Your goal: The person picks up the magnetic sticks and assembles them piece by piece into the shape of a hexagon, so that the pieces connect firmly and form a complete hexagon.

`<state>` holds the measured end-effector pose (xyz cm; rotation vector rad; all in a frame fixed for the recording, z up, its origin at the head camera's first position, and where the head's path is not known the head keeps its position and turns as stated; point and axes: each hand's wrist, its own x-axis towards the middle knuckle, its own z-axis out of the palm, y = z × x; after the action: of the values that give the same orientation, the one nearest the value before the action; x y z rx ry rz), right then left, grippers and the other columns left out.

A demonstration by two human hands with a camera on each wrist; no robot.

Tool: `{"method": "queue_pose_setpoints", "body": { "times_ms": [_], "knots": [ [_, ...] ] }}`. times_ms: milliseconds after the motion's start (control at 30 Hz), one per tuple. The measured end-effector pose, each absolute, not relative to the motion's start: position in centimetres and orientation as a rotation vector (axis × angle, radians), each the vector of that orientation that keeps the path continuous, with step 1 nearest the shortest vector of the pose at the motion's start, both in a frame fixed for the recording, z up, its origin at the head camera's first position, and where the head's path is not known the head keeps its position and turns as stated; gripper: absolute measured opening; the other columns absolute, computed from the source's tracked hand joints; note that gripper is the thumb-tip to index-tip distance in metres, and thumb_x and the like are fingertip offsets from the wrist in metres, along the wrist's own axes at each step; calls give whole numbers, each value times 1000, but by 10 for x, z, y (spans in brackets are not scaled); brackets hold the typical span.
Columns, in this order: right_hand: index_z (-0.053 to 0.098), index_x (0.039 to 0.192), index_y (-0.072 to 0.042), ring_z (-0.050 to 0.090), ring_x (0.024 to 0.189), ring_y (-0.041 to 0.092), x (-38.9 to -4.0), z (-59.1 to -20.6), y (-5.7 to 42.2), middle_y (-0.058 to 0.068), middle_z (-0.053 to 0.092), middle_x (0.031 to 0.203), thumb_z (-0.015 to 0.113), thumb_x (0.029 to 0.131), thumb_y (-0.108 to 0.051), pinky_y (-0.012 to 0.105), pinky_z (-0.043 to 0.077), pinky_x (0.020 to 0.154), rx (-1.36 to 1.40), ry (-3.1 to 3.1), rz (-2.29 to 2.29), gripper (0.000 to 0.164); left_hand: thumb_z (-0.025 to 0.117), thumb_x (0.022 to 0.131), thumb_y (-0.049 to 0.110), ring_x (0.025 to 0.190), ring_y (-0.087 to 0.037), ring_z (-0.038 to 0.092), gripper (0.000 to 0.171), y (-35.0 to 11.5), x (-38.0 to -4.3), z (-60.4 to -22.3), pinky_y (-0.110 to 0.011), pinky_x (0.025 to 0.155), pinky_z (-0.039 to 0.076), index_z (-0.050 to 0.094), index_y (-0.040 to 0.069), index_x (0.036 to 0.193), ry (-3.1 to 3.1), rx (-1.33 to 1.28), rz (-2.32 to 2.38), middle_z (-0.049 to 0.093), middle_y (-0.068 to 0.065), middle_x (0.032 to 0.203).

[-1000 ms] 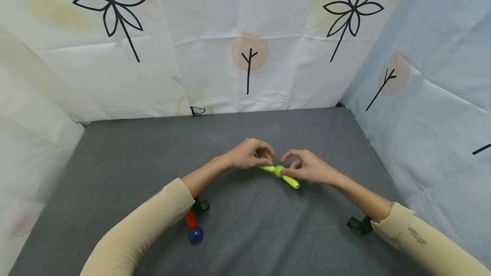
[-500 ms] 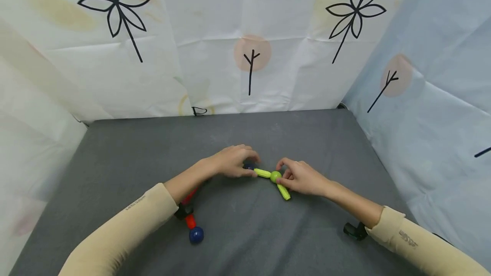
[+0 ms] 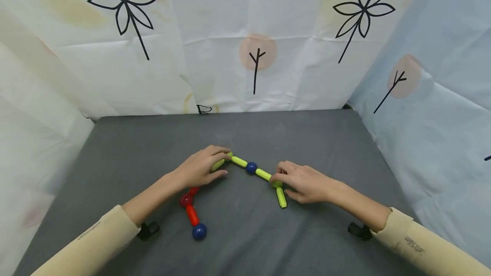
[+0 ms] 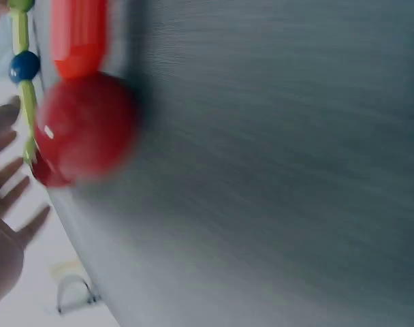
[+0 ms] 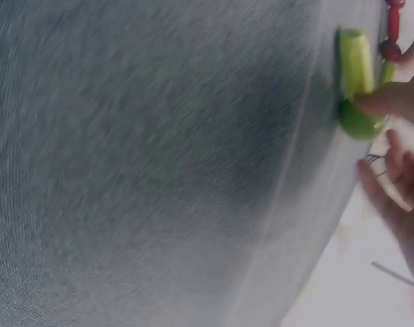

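Observation:
In the head view my left hand [image 3: 201, 167] reaches over a green rod [image 3: 218, 165] and a green ball [image 3: 229, 155], its fingers loosely spread. From that ball a line of pieces runs right: another green rod [image 3: 239, 162], a blue ball [image 3: 251, 168], and a third green rod [image 3: 263, 174]. It meets a second green ball [image 3: 277, 184], partly covered by fingers of my right hand [image 3: 308, 184]. A last green rod [image 3: 281, 198] points toward me. The right wrist view has the thumb [image 5: 391, 102] overlapping this green ball, with other fingers apart from it.
Below my left hand lie a red ball [image 3: 186, 200], a red rod [image 3: 192, 215] and a dark blue ball [image 3: 199, 231] in a line. The grey table [image 3: 238, 242] ends at patterned sheets [image 3: 215, 67] behind and on both sides.
My left hand has moved left off the blue ball to the far green ball and rod, uncovering the middle pieces. My right hand stays by its green ball, whose end rod has turned toward me.

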<state>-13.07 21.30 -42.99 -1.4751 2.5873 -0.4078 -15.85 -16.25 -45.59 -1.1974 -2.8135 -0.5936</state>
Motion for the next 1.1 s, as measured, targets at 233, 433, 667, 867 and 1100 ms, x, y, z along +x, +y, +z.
{"method": "queue_pose_setpoints", "body": {
  "times_ms": [233,433,667,867,1100],
  "knots": [
    [79,128,-26,56,115,12,-147,-437,223,4,59,143,90,91,-25,37,55,97,-1524,2419,-588,38,87,92,44,111,-5,64,28,-217,-99,-453,-35,95,56,80,24,111,-2594,-1530,-694,72,15,120],
    [82,123,-27,61,113,14,-148,-442,219,5,62,143,86,93,-37,31,58,90,-1734,2418,-462,32,88,90,49,112,-2,64,34,-227,-65,-466,-54,107,53,81,30,116,-2474,-1657,-571,72,20,116],
    [82,118,-29,53,96,10,-144,-449,199,0,66,130,79,98,-43,22,50,78,-1999,2496,-272,24,90,90,30,98,0,65,27,-205,-59,-482,-55,110,54,81,28,115,-2469,-1442,-508,72,18,103],
    [80,115,-28,49,93,9,-144,-449,180,-4,67,119,79,99,-40,20,48,75,-1931,2576,-263,20,90,90,33,93,-5,68,24,-177,-65,-479,-56,117,52,83,22,110,-2603,-1297,-477,73,11,95],
    [80,112,-25,48,88,9,-143,-451,160,-6,67,110,78,100,-43,17,43,70,-1836,2638,-274,22,89,91,38,90,-8,69,21,-156,-69,-480,-52,116,53,84,23,104,-2620,-1174,-425,75,11,91]
  ]
}}
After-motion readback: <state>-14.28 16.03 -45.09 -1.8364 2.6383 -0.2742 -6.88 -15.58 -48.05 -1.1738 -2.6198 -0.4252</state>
